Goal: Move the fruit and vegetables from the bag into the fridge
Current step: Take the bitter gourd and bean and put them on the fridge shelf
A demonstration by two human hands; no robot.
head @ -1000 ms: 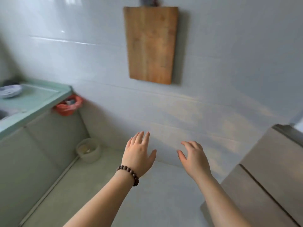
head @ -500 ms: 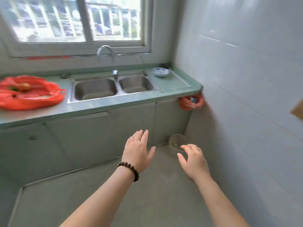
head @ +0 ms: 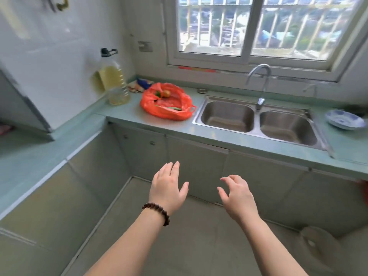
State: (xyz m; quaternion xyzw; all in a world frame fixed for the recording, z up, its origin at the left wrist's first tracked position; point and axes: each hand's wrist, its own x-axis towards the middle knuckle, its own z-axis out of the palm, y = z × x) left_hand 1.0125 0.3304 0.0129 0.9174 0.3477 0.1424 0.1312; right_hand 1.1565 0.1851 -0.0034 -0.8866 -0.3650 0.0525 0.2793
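Observation:
A red plastic bag (head: 169, 108) lies open on the green counter (head: 139, 120), left of the sink. Inside it I see a round orange-brown fruit (head: 166, 93), something green (head: 158, 94) beside it and a long green vegetable (head: 171, 108). My left hand (head: 168, 188), with a bead bracelet on the wrist, is held out empty with fingers apart, well below and in front of the bag. My right hand (head: 237, 194) is beside it, also empty, fingers spread and slightly curled. No fridge is in view.
A double steel sink (head: 256, 120) with a tap (head: 258, 82) sits under the window. A big oil bottle (head: 115, 84) stands left of the bag. A blue-white dish (head: 345, 119) is on the far right. A round basin (head: 318, 248) rests on the floor at lower right.
The view has swung left, from the wall with the cutting board across the sink to the counter corner. The bag is now near the centre. Both hands stay held out, empty.

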